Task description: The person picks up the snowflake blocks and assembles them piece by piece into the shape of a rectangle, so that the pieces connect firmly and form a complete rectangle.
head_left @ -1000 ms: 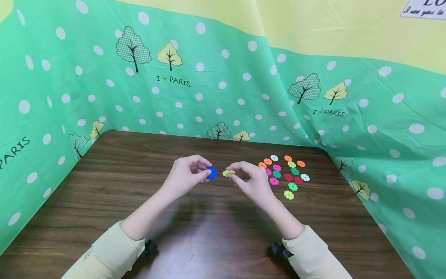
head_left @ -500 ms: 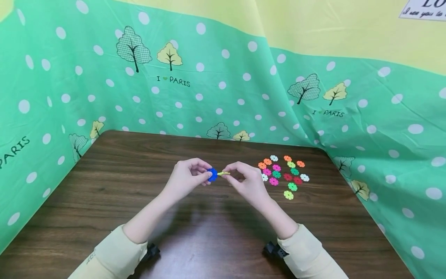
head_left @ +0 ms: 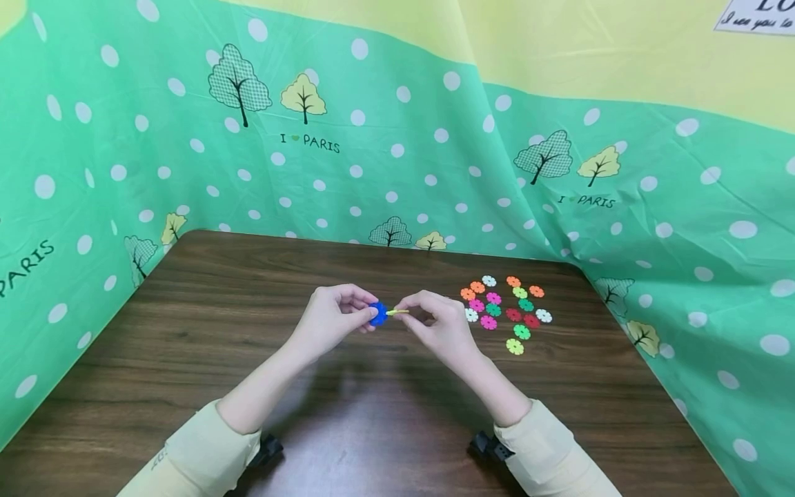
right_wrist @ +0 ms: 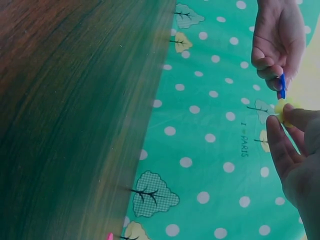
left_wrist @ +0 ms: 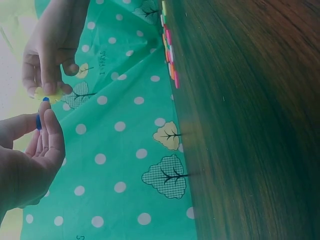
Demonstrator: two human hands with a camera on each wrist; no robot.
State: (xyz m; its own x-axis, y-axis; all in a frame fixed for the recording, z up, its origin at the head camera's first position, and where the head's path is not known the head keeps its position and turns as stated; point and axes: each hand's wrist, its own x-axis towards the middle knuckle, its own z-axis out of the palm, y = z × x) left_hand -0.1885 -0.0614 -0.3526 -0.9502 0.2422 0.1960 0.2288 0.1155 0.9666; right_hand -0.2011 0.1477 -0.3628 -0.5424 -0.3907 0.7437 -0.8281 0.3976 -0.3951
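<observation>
In the head view, the left hand (head_left: pixel 329 321) pinches a blue flower-shaped disc (head_left: pixel 378 314) between thumb and fingers. Facing it, the right hand (head_left: pixel 442 327) pinches a yellow-green disc (head_left: pixel 397 312), seen edge-on, against the blue one's right side. Both discs are held above the table. The left wrist view shows the yellow disc (left_wrist: pixel 49 94) touching the blue disc (left_wrist: pixel 39 121), which is mostly hidden by fingers. From the right wrist, the blue disc (right_wrist: pixel 283 86) appears edge-on above the yellow disc (right_wrist: pixel 284 111); how far they interlock I cannot tell.
Several loose flower-shaped discs in white, orange, pink, green, red and yellow lie on the brown table (head_left: pixel 217 290), right of the hands, such as a yellow one (head_left: pixel 515 346). A green dotted cloth (head_left: pixel 397 179) hangs behind the table.
The right hand has moved left, bringing the yellow-green disc from a gap to contact with the blue one. That disc has turned edge-on. The left hand has sunk slightly.
</observation>
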